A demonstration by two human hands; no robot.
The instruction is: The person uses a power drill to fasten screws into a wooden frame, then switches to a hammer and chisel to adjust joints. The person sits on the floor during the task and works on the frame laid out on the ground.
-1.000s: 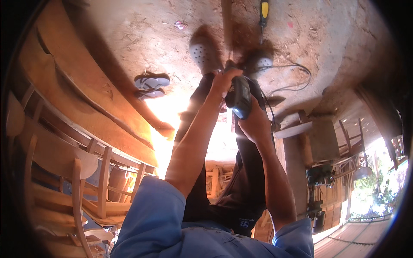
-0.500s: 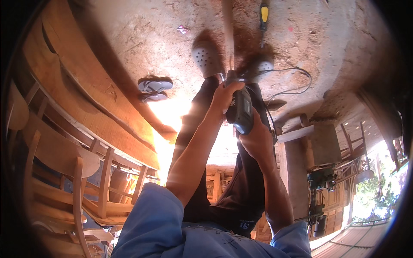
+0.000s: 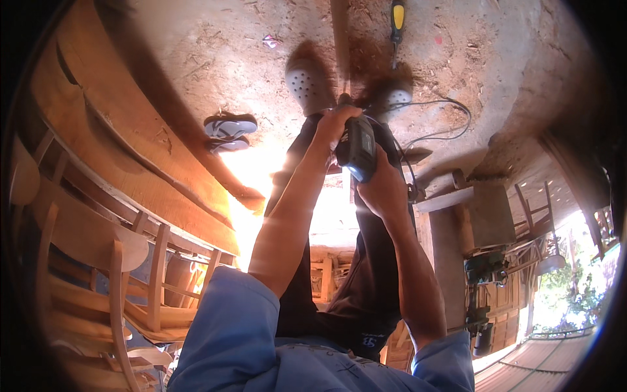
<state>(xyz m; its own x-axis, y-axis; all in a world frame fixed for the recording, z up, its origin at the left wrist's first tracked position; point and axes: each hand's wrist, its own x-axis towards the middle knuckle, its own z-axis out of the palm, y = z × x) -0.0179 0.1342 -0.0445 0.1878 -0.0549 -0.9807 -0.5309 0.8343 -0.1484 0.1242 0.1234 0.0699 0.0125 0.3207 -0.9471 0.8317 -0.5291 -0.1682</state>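
Both my hands hold a dark corded power tool (image 3: 358, 147) above the dirt floor, between my feet in grey clogs (image 3: 308, 81). My left hand (image 3: 334, 124) wraps the tool's front end, close to a narrow wooden strip (image 3: 339, 39) that runs away along the ground. My right hand (image 3: 382, 189) grips the tool's body from behind. The tool's working end is hidden by my left hand. My dark trousers and blue sleeves fill the lower middle of the picture.
A yellow-and-black screwdriver (image 3: 397, 16) lies on the floor beyond my feet. A pair of sandals (image 3: 228, 127) sits to the left, by long wooden planks (image 3: 130, 150) and unfinished wooden chairs (image 3: 98, 274). The tool's cable (image 3: 450, 124) loops right toward wooden blocks (image 3: 483, 215).
The hands and the tool dipped slightly in the picture and came back to nearly the same place. Both grips stay as they were.
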